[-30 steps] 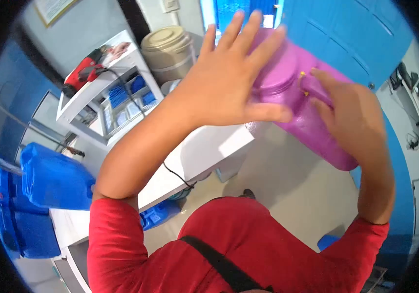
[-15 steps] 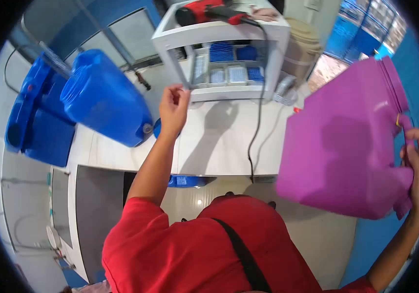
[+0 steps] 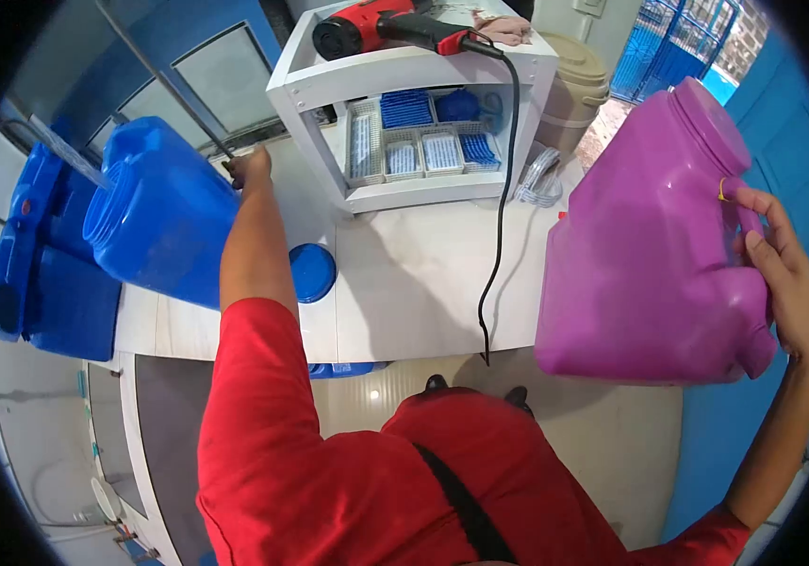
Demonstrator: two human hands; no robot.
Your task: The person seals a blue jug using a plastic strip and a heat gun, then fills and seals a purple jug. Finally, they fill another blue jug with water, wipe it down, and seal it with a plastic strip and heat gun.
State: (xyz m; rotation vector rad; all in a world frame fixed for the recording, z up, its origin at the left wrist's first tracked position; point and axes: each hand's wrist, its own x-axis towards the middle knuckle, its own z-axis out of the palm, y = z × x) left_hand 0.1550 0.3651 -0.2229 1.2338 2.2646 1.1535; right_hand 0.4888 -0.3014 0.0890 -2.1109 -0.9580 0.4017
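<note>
My right hand [image 3: 786,269] is closed around the handle of a large purple water jug [image 3: 635,250], which is capped and has a small yellow tie at its handle. My left hand [image 3: 252,168] reaches forward, its fingers closed on a dark tap handle [image 3: 232,172] at the lower end of a thin pipe; the fingers partly hide it. A blue water jug [image 3: 155,212] stands uncapped left of my left forearm, and a clear stream of water [image 3: 70,151] runs into its mouth. A round blue cap [image 3: 313,273] lies on the white counter [image 3: 423,283] beside my forearm.
Another blue jug [image 3: 70,292] stands at the far left. Ahead is a white shelf unit [image 3: 423,196] with baskets [image 3: 423,151] of small items and a red heat gun [image 3: 367,30] on top. The gun's black cord [image 3: 499,255] hangs over the counter edge. A beige bucket [image 3: 569,94] stands behind.
My left hand has moved left and forward from above the counter onto the tap handle. My right hand still holds the purple jug, now more upright. The view has shifted slightly.
</note>
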